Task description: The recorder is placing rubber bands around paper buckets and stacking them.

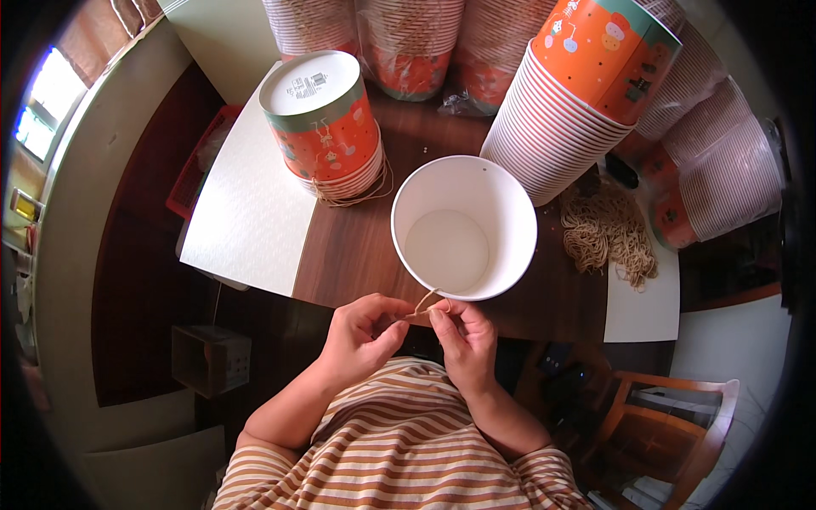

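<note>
While the left hand (pixel 361 336) and right hand (pixel 467 340) are pinching a twine (pixel 427 297) between fingertips, the white tub (pixel 510 217) is standing on the surface (pixel 348 259) just beyond; the twine is slanting away toward its near rim, the right hand sitting closer.

The window (pixel 54 95) at upper left glares white. Dim shadow pools beneath the tabletop (pixel 348 251); fisheye edges bend into black.
</note>
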{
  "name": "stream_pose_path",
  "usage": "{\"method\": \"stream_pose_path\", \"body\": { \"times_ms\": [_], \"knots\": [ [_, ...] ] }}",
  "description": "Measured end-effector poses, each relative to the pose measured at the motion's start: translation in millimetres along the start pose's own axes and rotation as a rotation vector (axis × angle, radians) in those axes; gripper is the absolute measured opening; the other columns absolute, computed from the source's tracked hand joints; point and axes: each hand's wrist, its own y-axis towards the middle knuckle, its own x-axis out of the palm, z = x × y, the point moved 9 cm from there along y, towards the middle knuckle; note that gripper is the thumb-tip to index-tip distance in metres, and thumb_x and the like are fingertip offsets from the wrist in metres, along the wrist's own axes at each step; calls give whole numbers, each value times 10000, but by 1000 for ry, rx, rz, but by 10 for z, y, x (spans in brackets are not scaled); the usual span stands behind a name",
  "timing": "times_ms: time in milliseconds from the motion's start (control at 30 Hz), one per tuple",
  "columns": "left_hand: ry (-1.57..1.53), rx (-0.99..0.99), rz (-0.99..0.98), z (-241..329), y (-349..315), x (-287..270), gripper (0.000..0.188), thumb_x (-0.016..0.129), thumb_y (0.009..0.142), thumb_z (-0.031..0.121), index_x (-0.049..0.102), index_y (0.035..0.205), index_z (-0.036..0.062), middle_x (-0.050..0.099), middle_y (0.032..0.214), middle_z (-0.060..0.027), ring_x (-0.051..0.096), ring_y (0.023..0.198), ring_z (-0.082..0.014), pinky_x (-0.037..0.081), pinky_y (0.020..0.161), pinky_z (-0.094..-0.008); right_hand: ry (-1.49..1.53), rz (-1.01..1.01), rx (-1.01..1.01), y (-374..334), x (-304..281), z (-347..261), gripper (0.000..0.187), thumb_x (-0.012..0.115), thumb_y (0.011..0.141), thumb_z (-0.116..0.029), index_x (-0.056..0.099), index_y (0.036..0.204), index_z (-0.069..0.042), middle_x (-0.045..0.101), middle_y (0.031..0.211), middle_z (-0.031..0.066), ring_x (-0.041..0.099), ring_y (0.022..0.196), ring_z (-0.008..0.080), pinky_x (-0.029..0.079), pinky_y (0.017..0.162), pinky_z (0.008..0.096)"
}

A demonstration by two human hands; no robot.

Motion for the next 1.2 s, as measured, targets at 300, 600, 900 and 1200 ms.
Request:
{"method": "stream_pose_path", "body": {
  "times_ms": [300,600,900,1200],
  "knots": [
    [-30,-42,32,-43,-16,16,83,613,866,54,622,887,-26,581,677,26,473,601,-3,376,512,-160,13,-22,13,-5,30,35,66,604,886,-69,607,908,-7,560,743,-52,458,647,2,369,588,143],
    [23,0,61,-29,-21,5,36,599,839,24,598,819,-6,551,646,36,455,570,1,367,493,-167,-54,46,-15,-32,11,74,56,602,885,-66,601,894,-11,554,737,-55,453,639,-3,376,578,149],
    [-9,14,47,-90,-82,43,55,609,859,46,609,858,-9,571,692,24,484,619,-9,396,542,-169,-123,97,-85,-25,21,53,54,596,891,-75,594,894,-21,563,760,-37,439,632,0,362,555,152],
    [-235,-147,20,-488,-307,193,132,583,914,109,630,954,-8,625,789,0,453,613,-2,361,526,-157,103,-120,111,-89,30,279,57,556,910,-71,594,921,-29,604,901,19,489,717,29,401,621,173]
  ]
}}
